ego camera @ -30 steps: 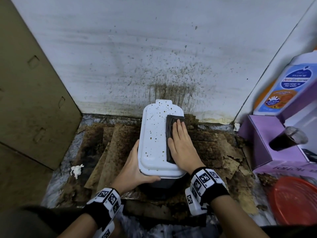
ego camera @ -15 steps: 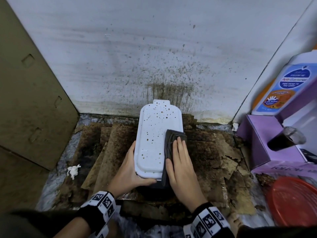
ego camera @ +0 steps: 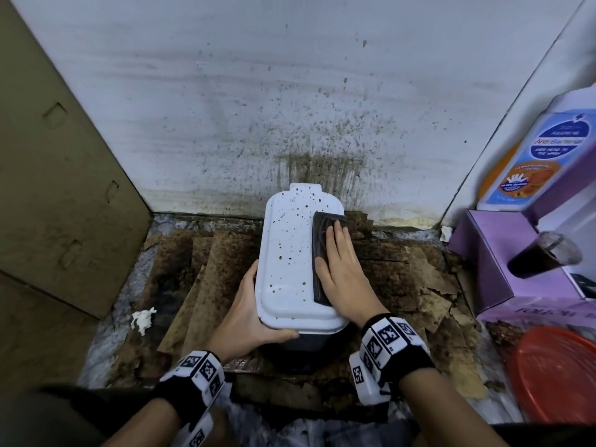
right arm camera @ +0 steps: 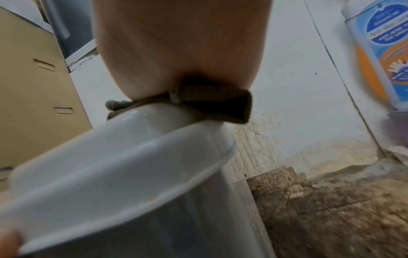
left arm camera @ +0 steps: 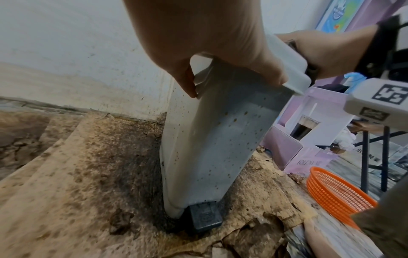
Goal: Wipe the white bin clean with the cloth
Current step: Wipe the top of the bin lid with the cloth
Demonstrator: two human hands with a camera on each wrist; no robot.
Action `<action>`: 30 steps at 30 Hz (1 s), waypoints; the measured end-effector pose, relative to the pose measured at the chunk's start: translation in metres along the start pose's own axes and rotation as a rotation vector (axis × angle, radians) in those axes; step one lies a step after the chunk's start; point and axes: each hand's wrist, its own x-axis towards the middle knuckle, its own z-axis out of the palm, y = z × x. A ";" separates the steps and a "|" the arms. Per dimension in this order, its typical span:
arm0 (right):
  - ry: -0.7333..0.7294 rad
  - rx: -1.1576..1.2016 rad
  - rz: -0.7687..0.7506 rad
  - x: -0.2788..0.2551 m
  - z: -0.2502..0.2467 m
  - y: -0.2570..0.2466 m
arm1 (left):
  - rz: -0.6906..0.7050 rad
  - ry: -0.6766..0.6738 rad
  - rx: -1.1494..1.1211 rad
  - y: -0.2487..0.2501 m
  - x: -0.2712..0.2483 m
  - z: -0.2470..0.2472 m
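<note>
From the head camera I see my right hand lying flat, fingers straight and together, pressing a dark grey folded cloth onto the right side of the lid of the white plastic pedal bin. The cloth reaches just past my fingertips toward the bin's far right corner. Left of my fingers the lid carries many brown specks. My left hand grips the near left corner of the lid, thumb hooked along the front rim and fingers wrapped down the left edge. The bin stands on stained brown cardboard sheets against a white wall spattered with brown spots. Well to the right of my right hand sit a purple cardboard box, a white and orange bottle with a blue label and a red-orange plastic basket.

From the left wrist camera, my left hand is curled over the lid's rim, fingertips tucked under it. Below them the speckled bin side runs down to a black foot pedal. My right hand rests on the lid beyond.

From the right wrist camera, my right palm bears down on the cloth, which is bunched between it and the lid. The fingers themselves are hidden here.
</note>
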 end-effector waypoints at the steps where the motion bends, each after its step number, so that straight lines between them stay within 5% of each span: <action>1: 0.017 0.019 0.000 -0.004 0.003 0.000 | -0.009 -0.002 -0.006 -0.001 -0.001 0.000; 13: 0.228 -0.280 -0.062 -0.069 0.035 -0.015 | 0.002 0.008 -0.062 0.000 -0.004 0.003; 23: 0.001 -0.291 -0.011 0.013 -0.004 -0.006 | 0.010 0.013 -0.036 -0.002 -0.001 0.002; 30: 0.046 -0.211 -0.054 -0.018 0.007 -0.009 | 0.005 0.029 -0.020 -0.007 -0.001 0.003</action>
